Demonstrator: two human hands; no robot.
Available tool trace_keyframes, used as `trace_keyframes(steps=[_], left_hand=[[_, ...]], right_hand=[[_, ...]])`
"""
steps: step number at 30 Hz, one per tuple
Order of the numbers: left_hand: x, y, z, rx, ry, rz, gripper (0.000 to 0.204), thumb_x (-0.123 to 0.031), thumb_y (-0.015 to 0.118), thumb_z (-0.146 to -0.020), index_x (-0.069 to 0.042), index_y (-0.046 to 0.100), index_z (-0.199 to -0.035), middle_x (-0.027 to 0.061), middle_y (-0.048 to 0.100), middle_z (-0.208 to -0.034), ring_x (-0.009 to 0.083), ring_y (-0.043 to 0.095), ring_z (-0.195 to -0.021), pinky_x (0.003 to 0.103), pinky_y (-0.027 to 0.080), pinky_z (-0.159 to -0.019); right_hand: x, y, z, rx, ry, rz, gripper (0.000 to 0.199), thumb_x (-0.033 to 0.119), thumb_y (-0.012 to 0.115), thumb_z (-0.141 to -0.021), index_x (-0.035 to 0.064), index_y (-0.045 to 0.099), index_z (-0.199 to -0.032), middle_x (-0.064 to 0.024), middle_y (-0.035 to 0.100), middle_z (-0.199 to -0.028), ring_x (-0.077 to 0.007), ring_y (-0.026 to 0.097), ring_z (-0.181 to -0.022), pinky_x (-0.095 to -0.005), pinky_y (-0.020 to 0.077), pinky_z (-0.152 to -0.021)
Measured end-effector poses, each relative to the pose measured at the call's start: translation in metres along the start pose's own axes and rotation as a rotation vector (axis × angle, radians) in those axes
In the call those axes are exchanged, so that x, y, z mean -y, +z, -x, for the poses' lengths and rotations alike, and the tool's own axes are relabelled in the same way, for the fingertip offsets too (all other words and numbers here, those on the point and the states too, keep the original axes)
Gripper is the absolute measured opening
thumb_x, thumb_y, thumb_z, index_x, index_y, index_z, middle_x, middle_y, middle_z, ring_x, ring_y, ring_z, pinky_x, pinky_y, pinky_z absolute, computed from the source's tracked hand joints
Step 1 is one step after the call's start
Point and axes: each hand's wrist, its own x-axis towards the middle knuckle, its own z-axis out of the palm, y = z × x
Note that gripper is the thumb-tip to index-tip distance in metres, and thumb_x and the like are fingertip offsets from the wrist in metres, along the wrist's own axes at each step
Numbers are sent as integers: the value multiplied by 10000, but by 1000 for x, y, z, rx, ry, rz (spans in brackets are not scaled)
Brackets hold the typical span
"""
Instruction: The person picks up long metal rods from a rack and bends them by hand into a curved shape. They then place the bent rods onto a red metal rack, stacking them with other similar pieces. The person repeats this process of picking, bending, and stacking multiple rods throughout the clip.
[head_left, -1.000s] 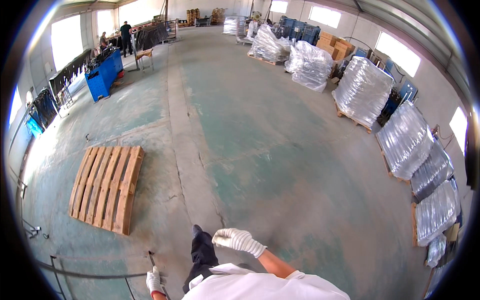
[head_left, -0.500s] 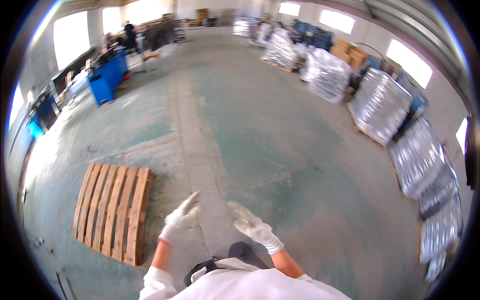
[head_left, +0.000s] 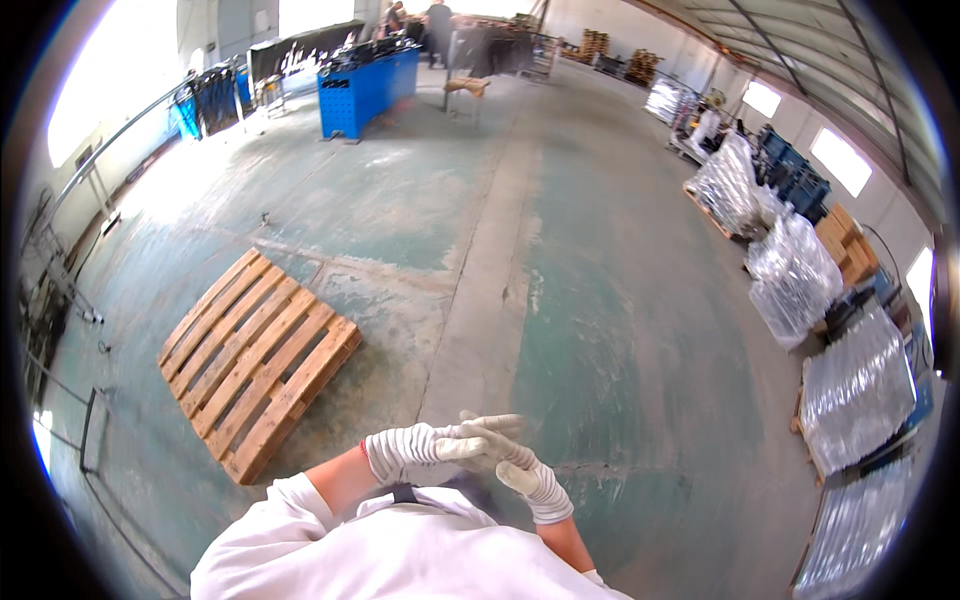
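My left hand, in a pale knitted work glove with a red cuff edge, reaches across in front of my body. Its fingers look stretched out and meet my right hand, which wears a matching glove. The gloved fingers overlap, so part of each hand is hidden by the other. I see no object held in either one. Left of my hands, a wooden pallet lies flat on the floor, apart from both.
Green-grey floor has a pale strip running ahead. Film-wrapped pallet loads line the right side. Ahead left stand a blue workbench and a small stool, with people beyond. A metal frame stands at the far left.
My view has turned left, so the pallet and workbench sit further right in it. My hands, held apart before, have come together.
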Motion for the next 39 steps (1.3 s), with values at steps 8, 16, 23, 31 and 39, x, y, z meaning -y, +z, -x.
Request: trace_keyframes(steps=[8, 16, 23, 31, 39], left_hand=[[-27, -81, -85, -123, 183, -90, 776, -492, 509, -816, -98, 140, -1374, 118, 265, -1350, 212, 290, -1225, 348, 282, -992], [-112, -192, -167, -380, 421, 69, 542, -351, 415, -890, -79, 283, -1339, 44, 311, -1338, 135, 296, -1197, 279, 240, -987], [-164, -306, -246, -364, 736, -140, 557, -355, 411, -897, -61, 261, -1345, 21, 342, -1311, 112, 380, -1080, 271, 284, -936], [-224, -402, -263, -474, 575, -117, 611, -403, 427, -875, -109, 198, -1360, 56, 174, -1415, 196, 220, -1260, 337, 195, -994], [-209, -579, -401, -1026, 1266, 86, 614, -493, 470, -824, -260, 250, -1348, 52, 118, -1433, 338, 314, -1227, 495, 294, -911]], right_hand=[[1, -106, -98, 186, -135, 222, 529, 148, 477, -862, 68, 265, -1341, -45, 291, -1383, -203, 60, -1328, -382, 73, -1052], [-1, -210, -218, -348, -46, 649, 544, 391, 430, -871, 77, 353, -1309, -40, 319, -1370, -141, 373, -1181, -272, 331, -920], [26, -292, -321, -287, -89, 596, 496, 328, 380, -888, 150, 273, -1339, -46, 186, -1408, -347, 155, -1256, -448, 99, -1020], [8, -351, -426, -482, 64, 390, 516, 282, 459, -864, 75, 330, -1319, -71, 293, -1373, -184, 245, -1255, -351, 157, -1038], [22, -477, -550, -279, 89, 356, 520, 249, 479, -859, 111, 311, -1332, -110, 175, -1414, -259, 140, -1300, -377, 108, -1048]])
